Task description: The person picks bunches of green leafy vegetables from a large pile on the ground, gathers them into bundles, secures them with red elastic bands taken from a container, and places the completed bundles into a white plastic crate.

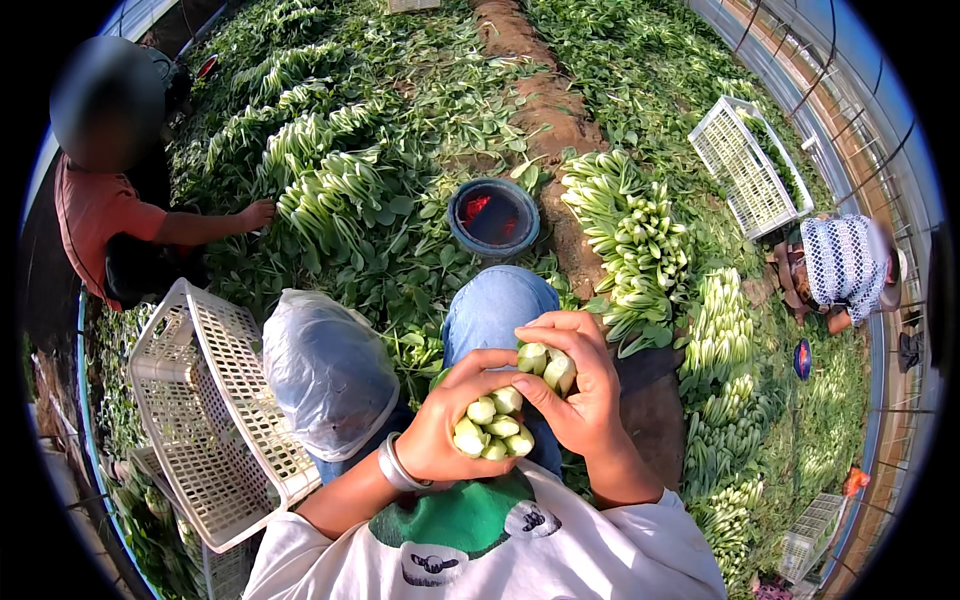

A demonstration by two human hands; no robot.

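A bundle of leafy green stalks, pale cut bases facing up, is gripped in my left hand above my lap. My right hand is curled around a couple more of the greens, their bases also upward. The fingertips of both hands come close together between the two bunches; whether they touch I cannot tell. The leaves lower down are hidden by my hands and body. Just beyond my right hand lies a large heap of the same greens.
Left of me a white plastic crate stands tilted. Ahead sits a round basin holding dark water and something red. A person at left reaches toward rows of greens. Another person crouches at right near a filled crate.
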